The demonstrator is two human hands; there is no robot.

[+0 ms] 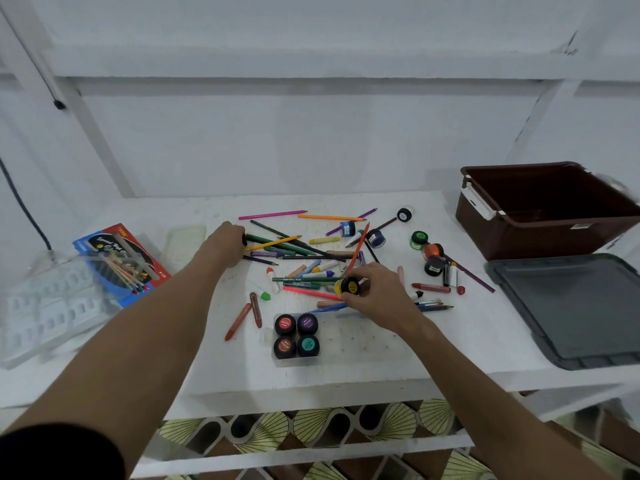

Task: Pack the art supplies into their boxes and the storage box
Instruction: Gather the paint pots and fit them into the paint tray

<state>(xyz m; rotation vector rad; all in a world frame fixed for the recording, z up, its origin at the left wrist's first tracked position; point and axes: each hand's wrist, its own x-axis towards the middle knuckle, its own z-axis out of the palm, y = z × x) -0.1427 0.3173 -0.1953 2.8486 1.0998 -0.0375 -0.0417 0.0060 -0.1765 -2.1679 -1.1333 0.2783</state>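
While both arms stretch out over the white bench [450, 341], right hand [377, 292] pinched shut around a yellow paint jar [347, 286] with a black lid, held just above the loose pencils near the bench's middle. Left hand [225, 242] curled closed at the left side of the pile, a small dark thing showing at the fingertips; cannot tell what it grips. Scattered pencils and crayons [304, 258] spread across the middle of the bench toward its back edge. Clear paint tray [363, 341] near the front edge, just below the right hand, with four black-lidded jars [296, 336] seated in its left end, two by two, the remaining part bare. More loose jars toward the back right: a blue one [347, 229], a dark blue one [376, 238], a green one [419, 239], an orange one [433, 251], and a black one [434, 266]. Brown storage box [540, 233] open at the back right corner, grey lid [575, 306] lying flat beside it at the right edge. Red and blue pencil box [121, 261] at the left edge, partly under a clear plastic tray [52, 306].
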